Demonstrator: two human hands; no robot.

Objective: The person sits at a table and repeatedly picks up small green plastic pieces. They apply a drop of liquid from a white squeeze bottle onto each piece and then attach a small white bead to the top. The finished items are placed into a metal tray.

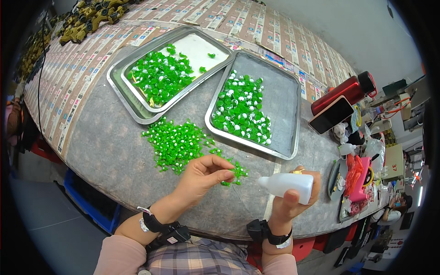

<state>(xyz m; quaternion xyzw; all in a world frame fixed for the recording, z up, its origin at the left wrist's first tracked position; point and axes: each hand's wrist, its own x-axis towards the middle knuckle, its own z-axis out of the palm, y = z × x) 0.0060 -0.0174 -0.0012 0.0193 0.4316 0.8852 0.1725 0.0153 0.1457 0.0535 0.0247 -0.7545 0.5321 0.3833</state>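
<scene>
My right hand [298, 207] is wrapped round a white plastic squeeze bottle [288, 185], which lies tilted on its side with its narrow nozzle pointing left. Facing that nozzle, my left hand [201, 176] has thumb and forefinger pinched together. Whatever they hold is too small to tell apart from the green pieces behind. A pile of small green pieces with white dots [176, 144] is spread on the table beyond my left hand. A few loose green pieces [239, 170] lie right by its fingertips.
Two metal trays, left [133, 110] and right [293, 133], hold green and white eye-like parts. A red flask [341, 94] and a phone [331, 114] are at the right, near a pink tape dispenser [362, 183]. Yellowish figures [87, 23] are heaped far left. A person [394, 213] is far right.
</scene>
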